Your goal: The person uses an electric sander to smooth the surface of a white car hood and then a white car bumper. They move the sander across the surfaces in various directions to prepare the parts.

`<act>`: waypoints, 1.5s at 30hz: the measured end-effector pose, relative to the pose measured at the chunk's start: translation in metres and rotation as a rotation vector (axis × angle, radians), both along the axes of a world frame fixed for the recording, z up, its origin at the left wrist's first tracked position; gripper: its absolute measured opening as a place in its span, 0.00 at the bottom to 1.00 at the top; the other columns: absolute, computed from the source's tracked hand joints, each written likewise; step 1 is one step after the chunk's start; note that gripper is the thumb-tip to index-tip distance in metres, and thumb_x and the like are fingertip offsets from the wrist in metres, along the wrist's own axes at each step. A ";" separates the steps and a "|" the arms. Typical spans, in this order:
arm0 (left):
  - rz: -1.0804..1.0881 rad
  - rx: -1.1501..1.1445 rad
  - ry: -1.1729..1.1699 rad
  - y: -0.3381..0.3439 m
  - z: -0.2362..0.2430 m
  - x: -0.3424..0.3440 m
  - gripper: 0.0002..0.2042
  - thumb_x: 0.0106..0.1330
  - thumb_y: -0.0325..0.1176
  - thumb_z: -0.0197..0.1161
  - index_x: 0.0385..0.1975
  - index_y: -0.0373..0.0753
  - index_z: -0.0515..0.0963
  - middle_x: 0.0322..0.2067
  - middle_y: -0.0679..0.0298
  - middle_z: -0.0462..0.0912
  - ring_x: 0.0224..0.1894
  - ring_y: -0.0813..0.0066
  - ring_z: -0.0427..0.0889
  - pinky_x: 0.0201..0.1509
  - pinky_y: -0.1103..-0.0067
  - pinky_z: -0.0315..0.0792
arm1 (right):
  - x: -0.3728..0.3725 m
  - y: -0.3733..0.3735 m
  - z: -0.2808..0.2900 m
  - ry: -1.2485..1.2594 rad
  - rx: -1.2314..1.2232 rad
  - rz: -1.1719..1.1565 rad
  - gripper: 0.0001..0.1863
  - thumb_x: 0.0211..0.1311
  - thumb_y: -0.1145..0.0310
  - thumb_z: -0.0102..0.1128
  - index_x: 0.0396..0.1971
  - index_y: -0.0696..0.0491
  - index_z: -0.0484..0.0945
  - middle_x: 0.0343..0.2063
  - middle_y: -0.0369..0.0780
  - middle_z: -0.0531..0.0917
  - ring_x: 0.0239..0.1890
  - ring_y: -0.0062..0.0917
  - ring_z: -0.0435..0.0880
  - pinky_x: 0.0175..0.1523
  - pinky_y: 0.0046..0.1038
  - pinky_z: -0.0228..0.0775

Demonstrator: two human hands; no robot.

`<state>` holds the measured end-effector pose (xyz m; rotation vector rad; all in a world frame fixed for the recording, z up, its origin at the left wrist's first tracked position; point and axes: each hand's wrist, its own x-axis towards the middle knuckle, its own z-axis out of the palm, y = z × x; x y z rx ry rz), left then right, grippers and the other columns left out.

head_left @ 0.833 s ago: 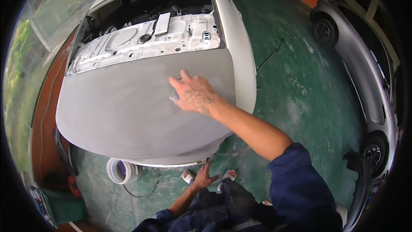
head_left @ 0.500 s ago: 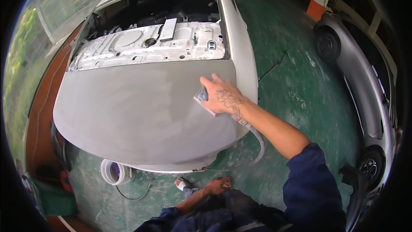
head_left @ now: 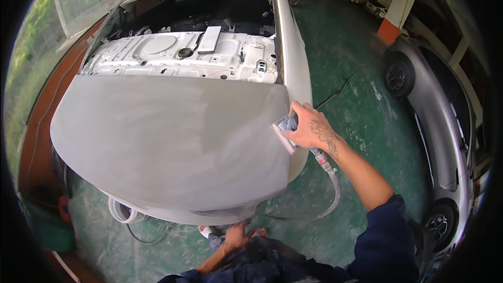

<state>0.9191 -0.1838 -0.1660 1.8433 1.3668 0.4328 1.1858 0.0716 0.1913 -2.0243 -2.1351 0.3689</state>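
My right hand [head_left: 309, 128] grips a small sander [head_left: 284, 133] at the right edge of the grey rear lid [head_left: 162, 131] of a white car body [head_left: 293, 57]. A grey hose [head_left: 330, 200] with a coupling [head_left: 326, 162] runs from the sander and loops below the car’s corner. My left hand [head_left: 238, 235] is low at the rear lower edge of the car, by the hose; how its fingers are placed is unclear. The rear glass is absent, exposing a white metal shelf [head_left: 120, 57].
A white bucket [head_left: 119, 214] sits under the rear left. A silver car [head_left: 448, 141] stands along the right, behind it an orange-based pillar [head_left: 390, 31]. An orange ledge [head_left: 42, 131] runs along the left. A cable [head_left: 346, 89] crosses the green floor [head_left: 361, 115].
My right hand has moved right and down with the sander, from the lid’s middle to its right edge. My left hand has shifted left. The view has also shifted.
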 end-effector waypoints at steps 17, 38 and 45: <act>0.305 -0.121 0.124 -0.023 0.039 -0.062 0.21 0.72 0.56 0.66 0.34 0.43 0.91 0.29 0.57 0.90 0.35 0.53 0.89 0.43 0.61 0.79 | 0.023 0.060 0.014 -0.103 -0.062 -0.042 0.36 0.53 0.49 0.73 0.57 0.57 0.76 0.55 0.54 0.85 0.60 0.47 0.84 0.63 0.44 0.77; 0.257 -0.498 -0.291 -0.019 -0.013 -0.098 0.28 0.77 0.60 0.60 0.47 0.36 0.88 0.39 0.54 0.92 0.44 0.60 0.91 0.49 0.67 0.82 | -0.120 0.144 0.045 -0.149 0.081 0.172 0.36 0.57 0.50 0.71 0.62 0.54 0.75 0.56 0.55 0.82 0.59 0.52 0.84 0.66 0.46 0.76; 0.499 -0.828 -0.710 -0.019 0.020 -0.108 0.28 0.75 0.50 0.70 0.60 0.28 0.80 0.51 0.55 0.90 0.50 0.59 0.89 0.56 0.67 0.81 | -0.191 0.157 0.040 -0.161 0.095 0.344 0.35 0.55 0.52 0.69 0.62 0.52 0.77 0.55 0.52 0.85 0.60 0.49 0.85 0.64 0.45 0.78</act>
